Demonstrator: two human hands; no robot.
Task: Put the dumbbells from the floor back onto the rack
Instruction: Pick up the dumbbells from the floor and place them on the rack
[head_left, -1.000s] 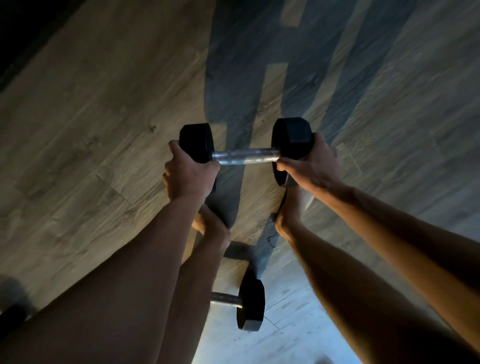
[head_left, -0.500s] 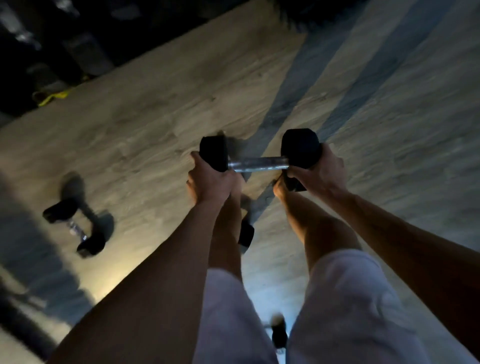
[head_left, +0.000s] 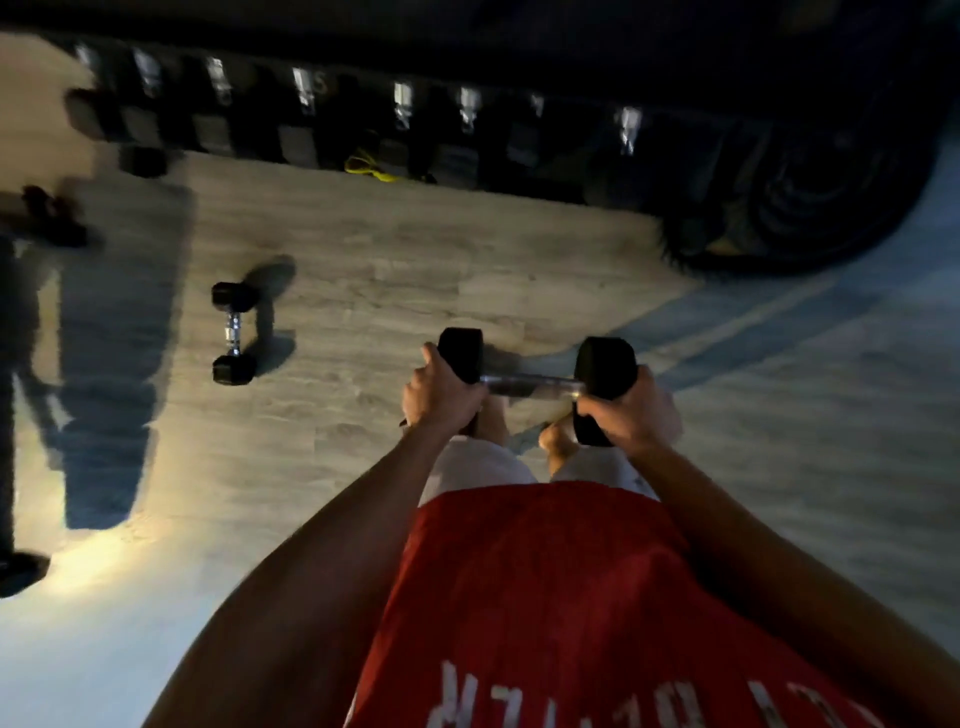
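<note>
I hold a black hex dumbbell (head_left: 530, 385) with a chrome handle level in front of my waist. My left hand (head_left: 439, 397) grips its left head and my right hand (head_left: 631, 410) grips its right head. A smaller black dumbbell (head_left: 234, 332) lies on the wooden floor to the left, apart from me. Along the far wall runs the dark rack (head_left: 363, 119), with several dumbbells on it showing as chrome handles and dark heads.
A yellow band (head_left: 371, 166) lies at the rack's foot. Large dark weight plates (head_left: 810, 208) stand at the back right. More small dark weights (head_left: 52, 218) sit at the far left. Long shadows cross the pale wood floor (head_left: 415, 270).
I have straightened up with the dumbbell held in both hands. The view has swung up off the floor, so the rack and the small floor dumbbell now show ahead.
</note>
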